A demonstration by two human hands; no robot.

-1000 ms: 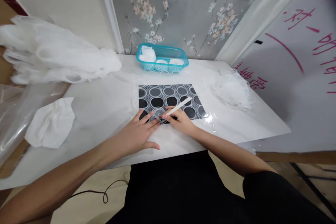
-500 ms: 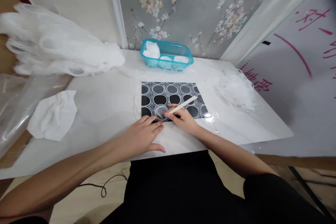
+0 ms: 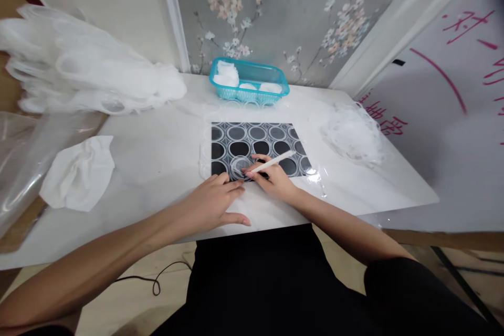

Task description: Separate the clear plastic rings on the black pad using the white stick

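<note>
A black sheet printed with grey rings (image 3: 258,142) lies on the white table (image 3: 165,157). My right hand (image 3: 275,181) holds a thin pale stick (image 3: 277,160) like a pen, its tip touching a small clear round piece (image 3: 241,164) on the sheet's near edge. My left hand (image 3: 214,202) lies flat on the table, fingers spread, fingertips steadying that clear piece from the left.
A turquoise basket (image 3: 249,83) with white pads stands at the back. A heap of clear plastic lids (image 3: 354,134) lies at the right, a crumpled white tissue (image 3: 79,173) at the left, bagged white plastic (image 3: 86,79) behind it. A whiteboard (image 3: 449,105) leans at the right.
The stick has tilted lower and my right hand has shifted slightly along the clear piece. My left hand stays in place.
</note>
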